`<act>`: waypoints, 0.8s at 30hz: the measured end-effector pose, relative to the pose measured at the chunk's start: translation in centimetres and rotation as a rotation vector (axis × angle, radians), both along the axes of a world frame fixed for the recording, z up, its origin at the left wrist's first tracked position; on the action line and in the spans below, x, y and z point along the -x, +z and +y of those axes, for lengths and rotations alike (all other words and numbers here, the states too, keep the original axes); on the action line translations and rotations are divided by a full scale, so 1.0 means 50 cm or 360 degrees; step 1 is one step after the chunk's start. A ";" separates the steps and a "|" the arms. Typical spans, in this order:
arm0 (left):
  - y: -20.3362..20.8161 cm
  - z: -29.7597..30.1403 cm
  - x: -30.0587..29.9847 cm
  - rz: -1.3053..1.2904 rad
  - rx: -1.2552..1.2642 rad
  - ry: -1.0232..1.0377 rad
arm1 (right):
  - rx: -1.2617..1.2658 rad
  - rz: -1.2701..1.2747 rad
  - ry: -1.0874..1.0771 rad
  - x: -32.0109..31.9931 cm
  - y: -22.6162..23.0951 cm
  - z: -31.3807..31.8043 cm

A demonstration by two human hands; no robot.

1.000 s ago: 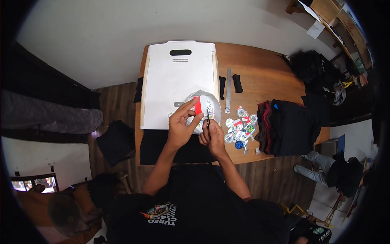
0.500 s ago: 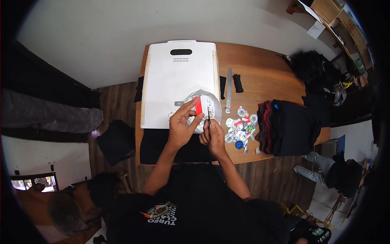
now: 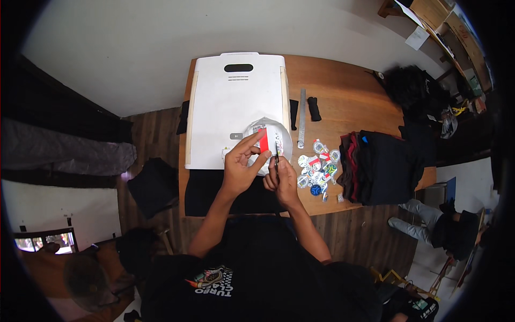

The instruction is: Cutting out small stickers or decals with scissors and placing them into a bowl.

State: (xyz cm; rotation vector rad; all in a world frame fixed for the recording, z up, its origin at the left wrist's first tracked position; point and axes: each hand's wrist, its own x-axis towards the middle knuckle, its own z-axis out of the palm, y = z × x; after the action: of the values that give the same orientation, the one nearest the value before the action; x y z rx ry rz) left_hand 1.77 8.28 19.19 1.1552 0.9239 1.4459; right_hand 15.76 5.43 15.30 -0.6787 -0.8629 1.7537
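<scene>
My left hand (image 3: 238, 169) pinches a small red-and-white sheet (image 3: 263, 143) between thumb and fingers. Closed round the handles of dark scissors (image 3: 277, 159), my right hand (image 3: 284, 180) keeps the blades upright at the sheet's right edge. Both hands are above a round, pale container (image 3: 288, 142) with printed scraps inside; the hands hide part of it. That container overlaps the lower right of a large white panel with a dark slot (image 3: 214, 102). Black cloth (image 3: 204, 193) lies below the panel, partly under my forearms.
Right of my hands is a pile of round printed cutouts (image 3: 316, 174). Farther back lie a steel ruler (image 3: 302, 118) and a rolled black bundle (image 3: 314, 109). Folded dark garments (image 3: 383, 169) are stacked on the wooden table (image 3: 343, 91). Another person (image 3: 453, 231) is at the right.
The red-and-white sheet has shifted slightly in my left hand, and its white strip looks narrower beside the scissors. Both hands stay in nearly the same place.
</scene>
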 end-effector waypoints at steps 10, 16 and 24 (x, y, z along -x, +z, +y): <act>-0.013 -0.005 0.003 -0.0017 -0.0026 0.0006 | 0.0010 -0.0031 -0.0006 0.005 -0.001 -0.001; -0.005 -0.009 0.001 -0.0016 0.0003 -0.0036 | 0.0007 -0.0021 -0.0017 0.002 -0.002 0.001; -0.014 -0.016 0.003 0.0025 0.0015 -0.0074 | 0.0065 0.0012 -0.0045 0.002 -0.005 0.002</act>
State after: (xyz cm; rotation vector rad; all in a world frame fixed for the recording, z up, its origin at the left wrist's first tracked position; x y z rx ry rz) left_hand 1.64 7.48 18.46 1.1755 0.9083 1.3956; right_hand 15.66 5.50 15.03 -0.7072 -0.8107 1.7518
